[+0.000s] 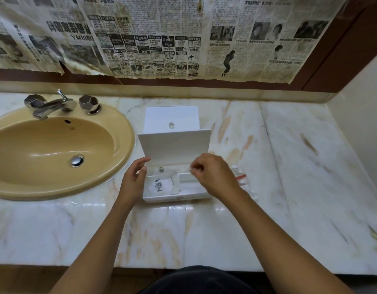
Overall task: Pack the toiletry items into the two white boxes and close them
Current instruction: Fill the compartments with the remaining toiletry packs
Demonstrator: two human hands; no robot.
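Note:
An open white box sits on the marble counter, its lid standing upright at the back. In its left compartment lies a clear packet printed with a ship's wheel. My left hand rests against the box's left wall, fingers relaxed. Over the right compartment, my right hand pinches a thin white item between thumb and fingers. Behind this box stands a second white box, closed, with a clear knob on its lid. More sachets with red stripes lie to the right, partly hidden by my right hand.
A tan oval sink with a chrome tap fills the counter's left side. Newspaper sheets cover the wall above the backsplash. Bare marble counter stretches to the right as far as a side wall.

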